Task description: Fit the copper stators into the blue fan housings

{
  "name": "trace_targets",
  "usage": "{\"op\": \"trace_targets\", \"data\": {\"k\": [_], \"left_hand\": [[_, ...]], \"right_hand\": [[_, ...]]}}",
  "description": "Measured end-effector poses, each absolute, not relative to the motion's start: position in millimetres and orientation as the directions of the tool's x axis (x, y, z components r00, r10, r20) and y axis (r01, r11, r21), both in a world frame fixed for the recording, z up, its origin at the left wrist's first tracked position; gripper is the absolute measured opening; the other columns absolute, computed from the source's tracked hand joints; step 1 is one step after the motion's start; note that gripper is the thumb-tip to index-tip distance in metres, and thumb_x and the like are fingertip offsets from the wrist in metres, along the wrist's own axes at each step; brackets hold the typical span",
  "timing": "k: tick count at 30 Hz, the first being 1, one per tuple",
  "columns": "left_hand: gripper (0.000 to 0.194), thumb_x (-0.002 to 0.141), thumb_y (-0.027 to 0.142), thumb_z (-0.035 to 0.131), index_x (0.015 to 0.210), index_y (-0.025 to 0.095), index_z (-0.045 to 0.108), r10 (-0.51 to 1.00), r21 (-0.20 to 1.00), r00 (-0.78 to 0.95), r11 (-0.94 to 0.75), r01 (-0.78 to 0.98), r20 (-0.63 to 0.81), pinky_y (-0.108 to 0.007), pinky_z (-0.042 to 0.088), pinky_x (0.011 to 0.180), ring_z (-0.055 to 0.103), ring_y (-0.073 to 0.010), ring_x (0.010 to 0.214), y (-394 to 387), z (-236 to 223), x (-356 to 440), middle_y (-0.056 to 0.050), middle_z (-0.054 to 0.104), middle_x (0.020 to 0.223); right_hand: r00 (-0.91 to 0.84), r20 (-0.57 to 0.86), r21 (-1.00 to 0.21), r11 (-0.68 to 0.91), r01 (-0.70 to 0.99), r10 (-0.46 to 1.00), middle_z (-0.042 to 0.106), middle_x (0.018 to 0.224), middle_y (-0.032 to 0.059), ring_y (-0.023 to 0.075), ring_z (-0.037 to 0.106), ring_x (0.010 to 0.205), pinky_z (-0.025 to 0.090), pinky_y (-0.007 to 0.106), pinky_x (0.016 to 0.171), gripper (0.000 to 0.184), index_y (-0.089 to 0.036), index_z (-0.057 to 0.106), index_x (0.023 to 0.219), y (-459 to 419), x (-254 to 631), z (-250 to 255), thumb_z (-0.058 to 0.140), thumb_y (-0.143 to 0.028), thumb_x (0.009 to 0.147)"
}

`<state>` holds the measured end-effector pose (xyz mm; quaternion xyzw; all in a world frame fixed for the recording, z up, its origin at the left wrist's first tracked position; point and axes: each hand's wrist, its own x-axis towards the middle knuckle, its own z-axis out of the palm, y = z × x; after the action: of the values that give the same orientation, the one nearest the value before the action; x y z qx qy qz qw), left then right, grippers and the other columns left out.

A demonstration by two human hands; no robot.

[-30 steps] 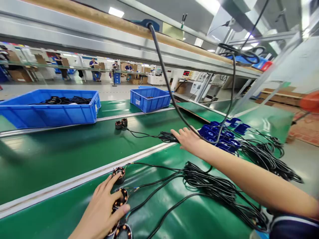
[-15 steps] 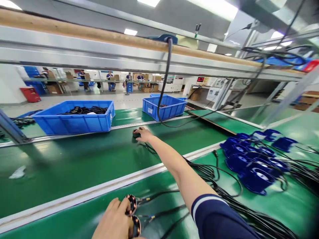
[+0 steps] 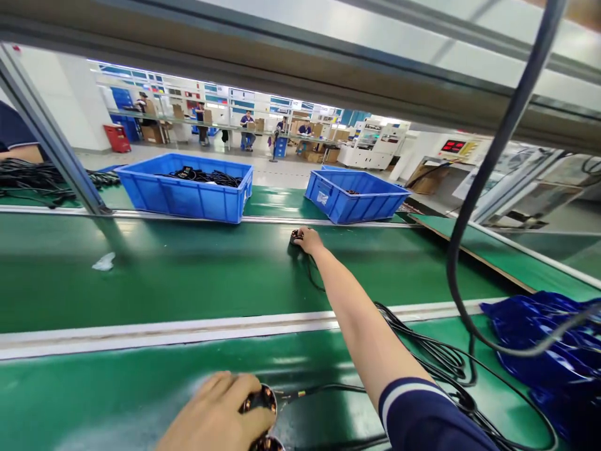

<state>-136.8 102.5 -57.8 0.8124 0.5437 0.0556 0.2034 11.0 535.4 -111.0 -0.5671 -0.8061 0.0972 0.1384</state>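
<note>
My right hand (image 3: 310, 240) reaches far out over the green belt. Its fingers grip a motor stator (image 3: 297, 237), a small round core with copper windings, whose dark cable trails back towards me. Close to me, at the bottom of the head view, my left hand (image 3: 218, 413) has its thumb and fingers closed around a second stator (image 3: 268, 401) with copper coils. Thin wires lead from that one into a black cable (image 3: 333, 387). Just below it, a third stator (image 3: 267, 443) is partly cut off by the frame's edge; whether my left hand touches it I cannot tell.
Two blue bins, one (image 3: 188, 194) holding black cables and another (image 3: 366, 203), stand beyond the belt. Blue housings (image 3: 554, 351) and coiled cables (image 3: 422, 338) lie on the right. A thick cable (image 3: 474, 194) hangs in front. A co-worker's sleeve (image 3: 19, 128) shows left.
The head view has tilted down and swung left. My right hand still grips its stator over the belt, now slightly nearer the far edge. My left hand remains at the near stators.
</note>
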Motion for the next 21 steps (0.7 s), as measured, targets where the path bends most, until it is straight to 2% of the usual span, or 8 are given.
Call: {"op": "trace_targets", "data": {"k": [2, 4, 9, 12, 14, 17, 19, 21], "left_hand": [[0.041, 0.083, 0.051, 0.076, 0.122, 0.041, 0.07, 0.941, 0.386, 0.267, -0.171, 0.906, -0.209, -0.049, 0.056, 0.098, 0.064, -0.0337, 0.117, 104.6, -37.1, -140.2, -0.006, 0.066, 0.127], [0.051, 0.083, 0.058, 0.074, 0.129, 0.039, 0.067, 0.972, 0.341, 0.145, -0.075, 0.937, -0.185, -0.057, 0.052, 0.104, 0.059, -0.0369, 0.124, 105.8, -31.0, -148.1, -0.008, 0.064, 0.132], [0.062, 0.083, 0.053, 0.075, 0.137, 0.027, 0.061, 0.987, 0.124, -0.03, 0.011, 0.992, 0.16, -0.061, 0.052, 0.102, 0.062, -0.0377, 0.117, 108.8, -46.2, -177.6, -0.011, 0.062, 0.137], [0.057, 0.083, 0.053, 0.075, 0.13, 0.023, 0.065, 0.963, 0.04, -0.059, 0.05, 0.998, 0.263, -0.059, 0.054, 0.097, 0.064, -0.0379, 0.112, 107.7, -51.0, -188.2, -0.014, 0.056, 0.142], [0.048, 0.085, 0.05, 0.073, 0.125, 0.025, 0.066, 0.985, 0.047, -0.074, 0.067, 0.997, 0.157, -0.056, 0.054, 0.099, 0.063, -0.0369, 0.116, 105.2, -50.4, -189.6, -0.013, 0.05, 0.148], [0.039, 0.091, 0.042, 0.068, 0.128, 0.031, 0.064, 0.99, 0.125, -0.081, 0.096, 0.987, -0.119, -0.049, 0.051, 0.106, 0.057, -0.0323, 0.127, 99.7, -45.2, -185.6, -0.009, 0.047, 0.15], [0.03, 0.093, 0.037, 0.065, 0.123, 0.035, 0.065, 0.969, 0.167, -0.055, 0.097, 0.981, -0.239, -0.047, 0.049, 0.107, 0.054, -0.0298, 0.133, 96.5, -40.1, -181.6, -0.006, 0.046, 0.151], [0.019, 0.094, 0.037, 0.063, 0.112, 0.036, 0.07, 0.957, 0.173, -0.033, 0.085, 0.981, -0.287, -0.048, 0.048, 0.108, 0.051, -0.0304, 0.135, 94.9, -36.1, -179.1, -0.003, 0.043, 0.153]], "right_hand": [[-0.334, 0.121, -0.328, 0.355, 0.875, 0.935, 0.064, 0.114, 0.0081, 0.0215, 0.063, 0.104, 0.055, 0.043, 0.094, 0.025, -0.013, 0.064, 0.116, 524.6, 12.3, -106.1, 0.066, -0.03, 0.098], [-0.401, 0.132, -0.358, 0.421, 0.834, 0.907, 0.066, 0.108, 0.007, 0.0206, 0.064, 0.1, 0.054, 0.042, 0.094, 0.021, -0.012, 0.064, 0.112, 506.5, 11.9, -98.9, 0.067, -0.026, 0.097], [-0.742, 0.171, -0.468, 0.716, 0.518, 0.648, 0.07, 0.105, 0.0042, 0.0161, 0.066, 0.093, 0.051, 0.031, 0.092, 0.021, -0.016, 0.064, 0.107, 414.0, -1.5, -78.5, 0.076, -0.022, 0.091], [-0.909, 0.184, -0.501, 0.831, 0.24, 0.373, 0.069, 0.113, 0.0011, 0.0157, 0.064, 0.109, 0.048, 0.025, 0.098, 0.021, -0.021, 0.067, 0.1, 335.2, -19.0, -77.6, 0.082, -0.025, 0.086], [-0.969, 0.17, -0.476, 0.876, 0.078, 0.179, 0.066, 0.12, 0.0041, 0.0183, 0.061, 0.116, 0.048, 0.027, 0.1, 0.022, -0.02, 0.068, 0.104, 288.3, -31.0, -83.0, 0.08, -0.028, 0.087], [-0.994, 0.112, -0.435, 0.899, -0.047, 0.002, 0.058, 0.134, 0.0101, 0.0211, 0.06, 0.119, 0.051, 0.03, 0.1, 0.031, -0.018, 0.065, 0.121, 248.2, -34.0, -86.4, 0.072, -0.033, 0.094], [-0.99, 0.143, -0.46, 0.886, -0.061, 0.006, 0.049, 0.145, 0.0118, 0.0218, 0.055, 0.128, 0.048, 0.032, 0.106, 0.041, -0.019, 0.06, 0.131, 247.5, -15.6, -77.9, 0.07, -0.036, 0.095], [-0.967, 0.222, -0.497, 0.868, -0.006, 0.121, 0.045, 0.149, 0.0124, 0.0219, 0.049, 0.136, 0.042, 0.034, 0.113, 0.045, -0.02, 0.056, 0.137, 264.7, 23.3, -62.3, 0.068, -0.035, 0.096]]}}
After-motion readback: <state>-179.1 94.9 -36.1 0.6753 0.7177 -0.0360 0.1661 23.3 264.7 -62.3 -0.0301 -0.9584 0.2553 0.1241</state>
